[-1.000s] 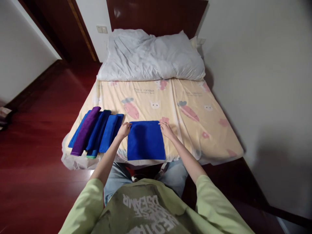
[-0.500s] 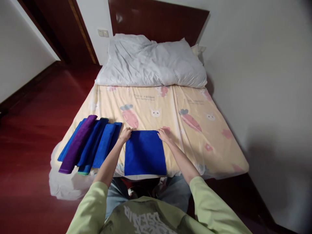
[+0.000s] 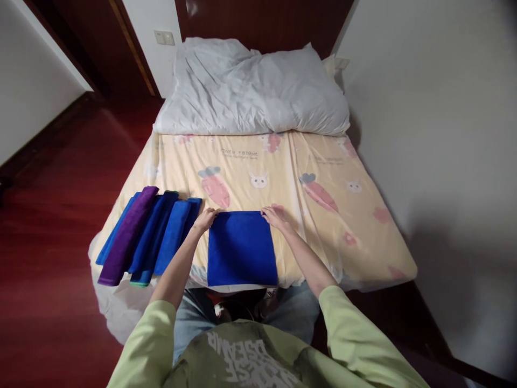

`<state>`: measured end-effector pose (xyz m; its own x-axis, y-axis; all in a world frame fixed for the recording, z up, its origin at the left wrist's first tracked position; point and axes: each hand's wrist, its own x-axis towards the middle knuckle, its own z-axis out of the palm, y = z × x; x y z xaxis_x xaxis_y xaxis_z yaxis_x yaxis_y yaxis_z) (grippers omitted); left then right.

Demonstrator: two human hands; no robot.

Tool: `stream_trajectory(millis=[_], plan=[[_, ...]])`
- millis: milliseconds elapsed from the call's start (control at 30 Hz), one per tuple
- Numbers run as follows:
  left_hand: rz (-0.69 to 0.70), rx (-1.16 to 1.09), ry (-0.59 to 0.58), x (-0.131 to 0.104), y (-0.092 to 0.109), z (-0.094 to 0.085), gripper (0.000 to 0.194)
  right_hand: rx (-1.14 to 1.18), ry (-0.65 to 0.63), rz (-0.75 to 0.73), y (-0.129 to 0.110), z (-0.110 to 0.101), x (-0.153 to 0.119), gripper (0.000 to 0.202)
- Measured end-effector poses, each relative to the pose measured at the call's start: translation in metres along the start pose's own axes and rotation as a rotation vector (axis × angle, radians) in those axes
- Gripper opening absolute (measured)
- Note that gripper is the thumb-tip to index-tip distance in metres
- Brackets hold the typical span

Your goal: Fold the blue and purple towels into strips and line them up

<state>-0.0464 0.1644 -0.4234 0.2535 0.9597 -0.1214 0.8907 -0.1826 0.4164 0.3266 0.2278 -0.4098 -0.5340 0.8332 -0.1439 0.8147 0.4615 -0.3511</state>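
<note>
A blue towel (image 3: 242,250) lies flat and nearly square on the bed, its near edge along the bed's front edge. My left hand (image 3: 206,219) pinches its far left corner, and my right hand (image 3: 273,216) pinches the far right corner. Both hands are closed, with the fingertips on the cloth. Left of my left forearm several long folded towels lie slantwise: a purple towel (image 3: 128,237) on top of blue ones, and a lighter blue towel (image 3: 173,237) nearest my arm.
The bed has a cream sheet (image 3: 258,161) printed with carrots and rabbits. A bunched white quilt (image 3: 250,91) lies at the far end, before a dark wooden headboard (image 3: 262,24). A wall (image 3: 444,134) stands on the right; red floor (image 3: 52,215) shows at left.
The view has tilted down and shifted slightly. Both hands stay at the blue towel's far corners, and the towel lies in much the same place on the bed.
</note>
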Motion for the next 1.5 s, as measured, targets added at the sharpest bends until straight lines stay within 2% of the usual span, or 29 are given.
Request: stream_trajectory(millis=[167, 500, 767, 933, 1033, 1200, 1333, 1400, 1500], plan=[[-0.107, 0.009, 0.029, 0.002, 0.003, -0.003, 0.027, -0.039, 0.054, 0.164, -0.007, -0.004, 0.0, 0.015], [-0.25, 0.04, 0.035, 0.006, 0.013, -0.008, 0.025, -0.009, 0.083, 0.291, -0.013, -0.002, 0.007, 0.015], [-0.293, 0.066, 0.069, 0.006, 0.022, -0.009, 0.026, -0.031, 0.064, 0.342, -0.02, -0.007, 0.01, 0.015], [-0.324, 0.127, 0.048, 0.002, 0.029, -0.006, 0.029, 0.049, 0.092, 0.249, -0.017, 0.003, 0.011, 0.016], [-0.347, 0.102, 0.045, 0.004, 0.028, -0.007, 0.025, 0.099, 0.111, 0.253, -0.016, 0.007, 0.012, 0.014], [-0.398, 0.014, 0.003, 0.008, 0.021, -0.016, 0.022, 0.242, 0.135, 0.391, -0.013, 0.0, 0.013, 0.006], [-0.401, -0.001, -0.005, 0.015, 0.011, -0.029, 0.019, 0.321, 0.126, 0.405, -0.006, -0.012, 0.018, 0.007], [-0.405, -0.01, 0.021, 0.024, 0.007, -0.036, 0.021, 0.339, 0.166, 0.391, -0.002, -0.019, 0.025, 0.005], [-0.443, -0.054, 0.111, 0.041, 0.009, -0.045, 0.025, 0.348, 0.265, 0.361, -0.001, -0.029, 0.037, 0.014]])
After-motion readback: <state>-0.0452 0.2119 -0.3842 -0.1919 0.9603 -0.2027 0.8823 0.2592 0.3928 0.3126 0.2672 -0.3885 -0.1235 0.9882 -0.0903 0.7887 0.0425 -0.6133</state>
